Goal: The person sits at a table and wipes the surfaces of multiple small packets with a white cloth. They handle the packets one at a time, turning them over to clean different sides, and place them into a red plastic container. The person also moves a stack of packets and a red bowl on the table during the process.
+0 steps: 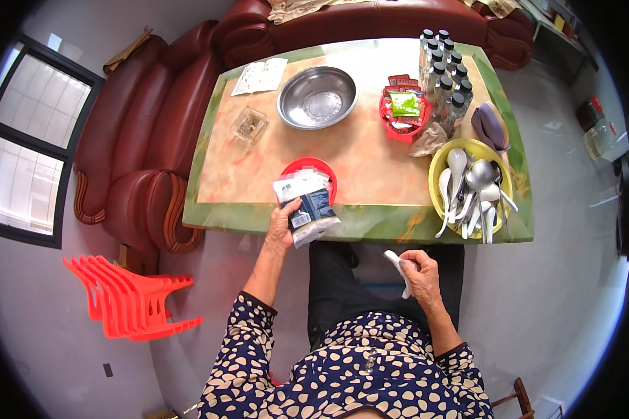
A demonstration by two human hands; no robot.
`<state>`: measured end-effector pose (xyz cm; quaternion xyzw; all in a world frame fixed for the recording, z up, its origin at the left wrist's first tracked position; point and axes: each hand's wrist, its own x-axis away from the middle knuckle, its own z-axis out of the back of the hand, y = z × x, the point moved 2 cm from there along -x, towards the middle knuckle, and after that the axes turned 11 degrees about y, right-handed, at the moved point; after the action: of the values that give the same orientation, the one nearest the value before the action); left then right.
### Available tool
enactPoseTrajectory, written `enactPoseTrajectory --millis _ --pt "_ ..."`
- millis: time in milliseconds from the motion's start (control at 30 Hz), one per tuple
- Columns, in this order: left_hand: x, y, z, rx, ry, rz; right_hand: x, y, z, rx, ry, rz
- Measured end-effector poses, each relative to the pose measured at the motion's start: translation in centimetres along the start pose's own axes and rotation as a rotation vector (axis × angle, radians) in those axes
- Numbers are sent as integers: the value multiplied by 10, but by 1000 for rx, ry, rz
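My left hand [281, 227] grips a plastic packet [309, 213], white with a dark blue panel, at the table's near edge. Partly behind the packet sits a round red bowl [332, 174] with white pieces in it. Over my lap, clear of the table, my right hand [421, 278] is closed on a slim white object [399, 271]; whether it is a spoon or a folded wipe I cannot tell. A yellow basin [437, 174] with several white and metal spoons [479, 174] stands at the table's right front corner.
On the green-bordered table [237, 188] are a steel bowl [318, 98], a glass ashtray [250, 126], an open booklet [259, 76], a red basket [405, 115] of packets and several black-capped bottles [444, 91]. Stacked red plastic stools [136, 297] lie left; red sofas [129, 133] stand beyond.
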<state>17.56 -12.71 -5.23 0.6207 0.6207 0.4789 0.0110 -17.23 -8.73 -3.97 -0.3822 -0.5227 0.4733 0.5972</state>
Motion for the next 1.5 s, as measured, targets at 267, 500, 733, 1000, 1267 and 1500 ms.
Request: enactPoseTrajectory --millis 267,500,733,1000,1267,1500 --pt "-69 26 16 -302 -9 -129 -5 4 -5 -7 -7 10" --pt "-97 37 19 -491 44 -232 -6 2 -8 21 -41 -33" --pt "-108 42 49 -1029 248 -627 -12 5 -13 11 -55 -13" --pt "-87 36 29 -1547 708 -993 -19 11 -6 -37 -36 -43" --pt "-19 -26 -68 -1908 198 -1483 -26 17 -2 -73 -68 -135" --pt "-79 -56 -46 -2312 -43 -1422 -28 11 -9 -114 -90 -112"
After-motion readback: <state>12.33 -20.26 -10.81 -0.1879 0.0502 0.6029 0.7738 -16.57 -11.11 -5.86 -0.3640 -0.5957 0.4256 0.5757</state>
